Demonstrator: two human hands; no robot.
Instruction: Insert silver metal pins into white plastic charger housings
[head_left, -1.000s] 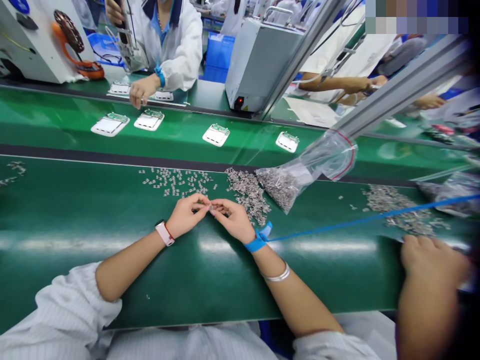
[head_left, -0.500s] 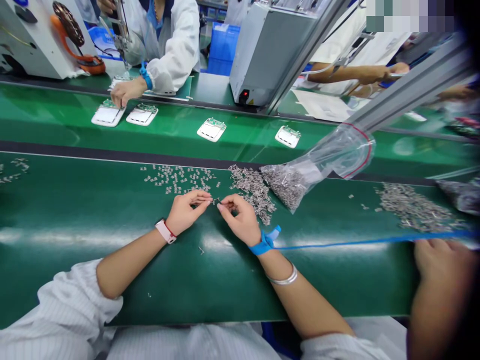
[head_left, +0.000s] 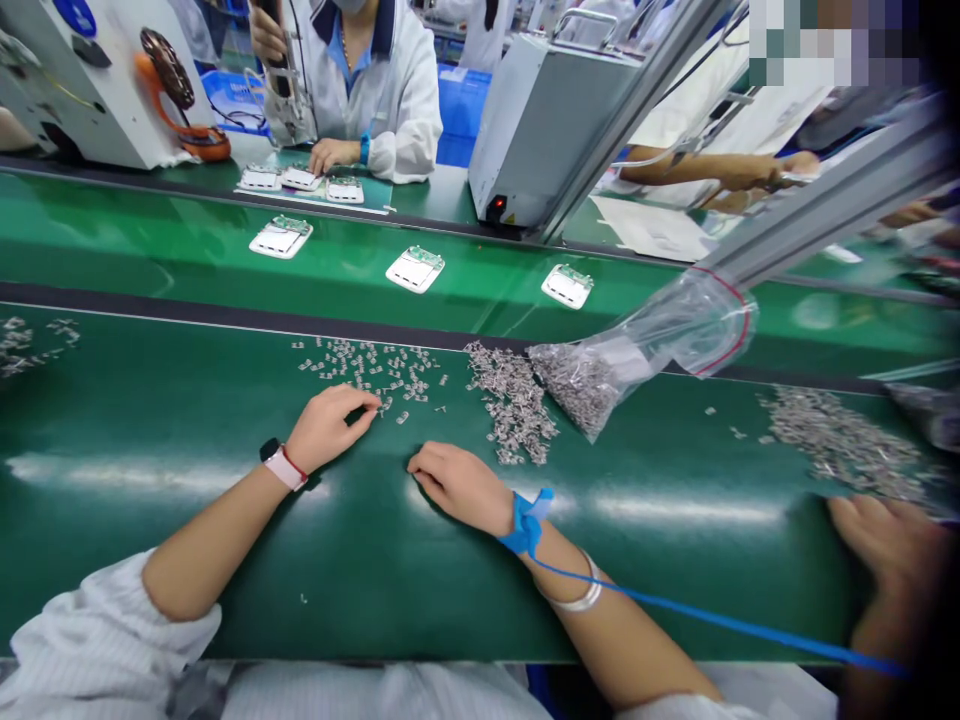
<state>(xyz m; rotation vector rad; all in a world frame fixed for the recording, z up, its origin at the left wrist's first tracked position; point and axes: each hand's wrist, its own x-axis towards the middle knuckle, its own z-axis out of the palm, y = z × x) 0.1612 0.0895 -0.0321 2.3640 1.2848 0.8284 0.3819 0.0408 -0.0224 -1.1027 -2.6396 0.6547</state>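
Note:
My left hand (head_left: pixel 330 428) has thumb and forefinger pinched together at the near edge of a spread of small silvery metal parts (head_left: pixel 401 375). A small metal part (head_left: pixel 385 404) shows at those fingertips. Lower and to the right, my right hand (head_left: pixel 461 485) rests close above the green work surface (head_left: pixel 360 570), its fingers drawn together and pointing left. What lies in the right fingertips is hidden. Beyond the right hand lies a dense pile of similar metal parts (head_left: pixel 517 405), beside a clear zip bag (head_left: pixel 581 380) full of them.
A blue cord (head_left: pixel 675 603) runs right from my right wrist. White devices with green boards (head_left: pixel 416 270) lie on the belt ahead. A co-worker's hand (head_left: pixel 334 155) touches devices across it. Another person's hand (head_left: pixel 885 530) is at right, near another parts pile (head_left: pixel 840 440).
My hands, together before at a small part, have moved apart: the left leftward, the right down toward me. A loose part on the near surface no longer shows. The co-worker's hand has drawn back.

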